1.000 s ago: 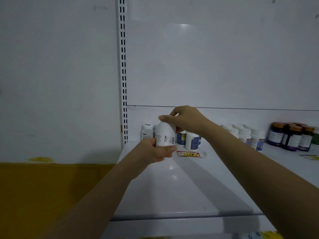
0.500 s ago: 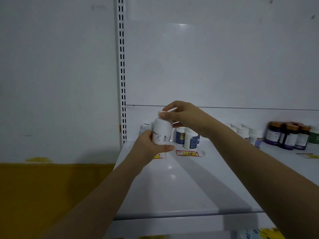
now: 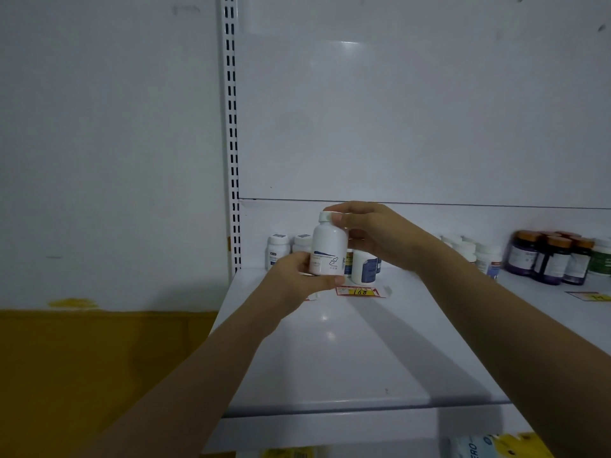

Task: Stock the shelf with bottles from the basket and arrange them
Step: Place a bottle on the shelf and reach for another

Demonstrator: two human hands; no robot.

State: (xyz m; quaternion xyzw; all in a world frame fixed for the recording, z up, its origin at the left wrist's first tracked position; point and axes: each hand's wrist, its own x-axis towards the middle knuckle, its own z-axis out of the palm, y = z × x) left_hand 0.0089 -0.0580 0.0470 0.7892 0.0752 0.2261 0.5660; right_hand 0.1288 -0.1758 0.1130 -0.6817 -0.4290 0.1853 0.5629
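Above the shelf (image 3: 347,358), white bottle (image 3: 327,249) upright, left hand (image 3: 297,282) gripping its base, right hand (image 3: 373,233) pinching the cap (both closed on it)

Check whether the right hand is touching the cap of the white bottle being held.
Touching. In the head view the right hand pinches the white cap of the white bottle with thumb and fingers, while the left hand grips its base.

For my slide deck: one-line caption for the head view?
Both hands hold a white bottle upright above the shelf, left hand at base, right hand at cap.
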